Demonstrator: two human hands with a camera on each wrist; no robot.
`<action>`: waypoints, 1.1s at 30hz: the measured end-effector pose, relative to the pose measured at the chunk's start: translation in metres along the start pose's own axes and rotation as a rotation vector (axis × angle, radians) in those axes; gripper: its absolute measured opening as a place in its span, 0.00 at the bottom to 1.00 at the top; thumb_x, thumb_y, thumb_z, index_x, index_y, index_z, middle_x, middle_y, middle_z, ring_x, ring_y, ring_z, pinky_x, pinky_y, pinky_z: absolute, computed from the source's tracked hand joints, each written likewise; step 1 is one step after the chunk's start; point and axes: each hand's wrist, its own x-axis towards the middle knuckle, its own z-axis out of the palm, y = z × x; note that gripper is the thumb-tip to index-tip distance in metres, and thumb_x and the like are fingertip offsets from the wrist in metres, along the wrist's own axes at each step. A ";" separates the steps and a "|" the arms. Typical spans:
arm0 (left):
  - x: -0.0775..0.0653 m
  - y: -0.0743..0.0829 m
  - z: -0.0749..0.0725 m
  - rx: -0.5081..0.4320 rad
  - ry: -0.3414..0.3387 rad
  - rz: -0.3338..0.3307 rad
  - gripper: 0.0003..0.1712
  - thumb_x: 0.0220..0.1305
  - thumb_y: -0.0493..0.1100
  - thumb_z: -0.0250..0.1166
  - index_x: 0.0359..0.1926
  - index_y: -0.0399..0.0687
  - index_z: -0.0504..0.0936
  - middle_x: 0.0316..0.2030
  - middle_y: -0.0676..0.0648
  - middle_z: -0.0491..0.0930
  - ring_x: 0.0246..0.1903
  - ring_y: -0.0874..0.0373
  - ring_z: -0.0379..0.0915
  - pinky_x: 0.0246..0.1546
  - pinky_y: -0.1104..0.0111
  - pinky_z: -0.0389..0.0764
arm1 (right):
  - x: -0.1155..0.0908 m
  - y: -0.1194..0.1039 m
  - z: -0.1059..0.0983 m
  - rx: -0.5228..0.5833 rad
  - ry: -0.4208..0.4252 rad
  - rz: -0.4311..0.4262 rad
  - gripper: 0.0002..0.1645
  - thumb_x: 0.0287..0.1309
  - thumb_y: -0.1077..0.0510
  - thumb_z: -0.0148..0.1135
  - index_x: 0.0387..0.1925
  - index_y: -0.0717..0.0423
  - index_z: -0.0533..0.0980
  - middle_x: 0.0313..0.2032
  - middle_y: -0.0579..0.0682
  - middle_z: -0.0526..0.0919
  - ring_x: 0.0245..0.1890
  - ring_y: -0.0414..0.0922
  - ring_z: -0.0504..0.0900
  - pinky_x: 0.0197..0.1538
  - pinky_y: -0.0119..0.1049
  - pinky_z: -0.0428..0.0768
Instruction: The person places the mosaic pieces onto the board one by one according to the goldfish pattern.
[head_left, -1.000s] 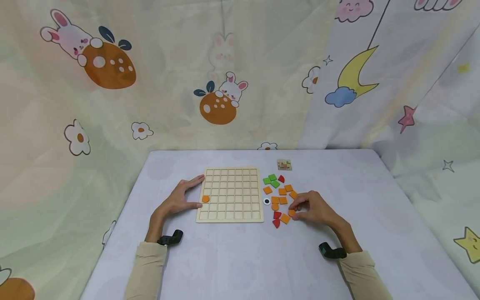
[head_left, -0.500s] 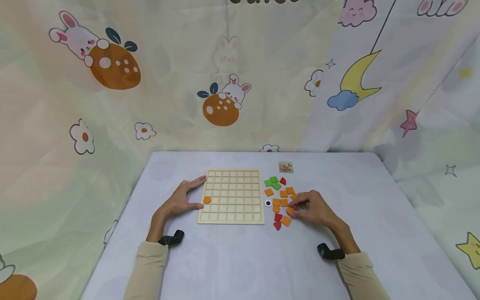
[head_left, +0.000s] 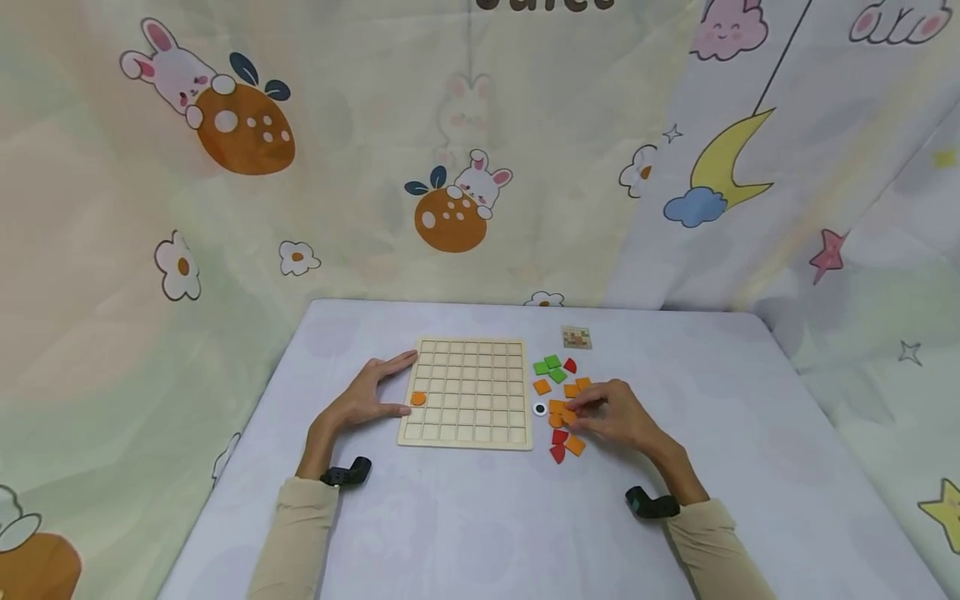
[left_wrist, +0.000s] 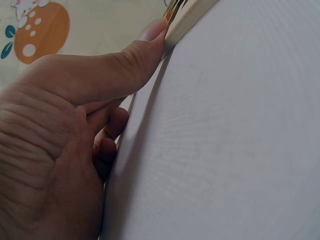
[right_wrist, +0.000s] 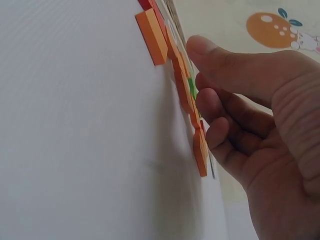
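A pale wooden grid board (head_left: 468, 406) lies on the table, with an orange round piece (head_left: 418, 399) in a cell near its left edge. My left hand (head_left: 363, 398) rests at that edge, thumb and forefinger spread apart and touching the board; in the left wrist view the thumb (left_wrist: 135, 62) lies against the board's side. To the right of the board, my right hand (head_left: 617, 413) holds an orange disc (head_left: 569, 416) between thumb and forefinger, low over other orange pieces. In the right wrist view, orange pieces (right_wrist: 152, 37) stand beyond the fingertips, and the grip itself is partly hidden.
Green squares (head_left: 552, 362), red pieces (head_left: 558, 454), orange squares (head_left: 575, 446) and a white disc with a black centre (head_left: 540, 409) lie between board and right hand. A small patterned card (head_left: 577, 337) lies behind them. A printed cloth (head_left: 375, 167) hangs behind the table.
My right hand has moved left toward the board with the orange disc, in among the orange squares. My left hand stays at the board's edge. The head view has shifted slightly.
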 end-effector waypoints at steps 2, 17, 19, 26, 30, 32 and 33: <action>0.000 0.001 0.000 -0.011 -0.001 -0.004 0.59 0.55 0.53 0.85 0.84 0.51 0.67 0.85 0.47 0.63 0.63 0.47 0.67 0.65 0.47 0.68 | 0.004 0.000 0.002 0.003 0.007 -0.021 0.16 0.51 0.59 0.88 0.44 0.53 0.93 0.40 0.44 0.95 0.43 0.42 0.88 0.52 0.31 0.85; 0.000 0.003 0.000 -0.025 -0.002 -0.001 0.59 0.54 0.52 0.85 0.83 0.49 0.67 0.85 0.44 0.63 0.61 0.46 0.67 0.64 0.47 0.66 | 0.034 -0.010 0.016 0.077 -0.023 -0.109 0.13 0.52 0.63 0.86 0.41 0.59 0.92 0.37 0.50 0.95 0.34 0.40 0.83 0.39 0.29 0.82; 0.000 0.003 0.000 -0.018 -0.002 0.001 0.59 0.54 0.52 0.85 0.83 0.48 0.67 0.85 0.43 0.63 0.60 0.46 0.67 0.63 0.48 0.67 | 0.039 -0.014 0.017 0.074 -0.039 -0.095 0.13 0.52 0.63 0.86 0.41 0.58 0.93 0.37 0.49 0.94 0.34 0.40 0.83 0.40 0.28 0.82; 0.001 0.001 0.000 -0.012 -0.003 0.005 0.58 0.54 0.52 0.85 0.83 0.49 0.68 0.85 0.45 0.63 0.58 0.49 0.67 0.61 0.51 0.66 | 0.055 -0.023 0.021 0.073 -0.059 -0.113 0.14 0.53 0.62 0.86 0.42 0.57 0.93 0.38 0.48 0.95 0.31 0.39 0.77 0.36 0.29 0.75; 0.000 0.000 0.001 -0.005 0.001 0.009 0.58 0.55 0.53 0.85 0.83 0.48 0.68 0.84 0.44 0.63 0.57 0.50 0.67 0.61 0.51 0.67 | 0.065 -0.023 0.027 0.109 -0.074 -0.128 0.12 0.54 0.64 0.85 0.42 0.58 0.93 0.38 0.49 0.95 0.32 0.39 0.78 0.36 0.29 0.76; 0.000 0.000 0.001 -0.004 0.000 0.007 0.58 0.54 0.53 0.85 0.83 0.48 0.68 0.84 0.44 0.63 0.57 0.50 0.67 0.61 0.51 0.67 | 0.070 -0.023 0.030 0.121 -0.081 -0.126 0.12 0.54 0.64 0.85 0.42 0.58 0.93 0.38 0.49 0.94 0.33 0.39 0.78 0.37 0.29 0.76; 0.001 0.001 0.001 -0.004 0.000 0.007 0.58 0.54 0.53 0.85 0.83 0.49 0.68 0.84 0.44 0.63 0.57 0.50 0.66 0.61 0.51 0.67 | 0.072 -0.023 0.031 0.121 -0.082 -0.131 0.12 0.54 0.64 0.85 0.42 0.58 0.93 0.38 0.49 0.94 0.33 0.39 0.78 0.38 0.30 0.76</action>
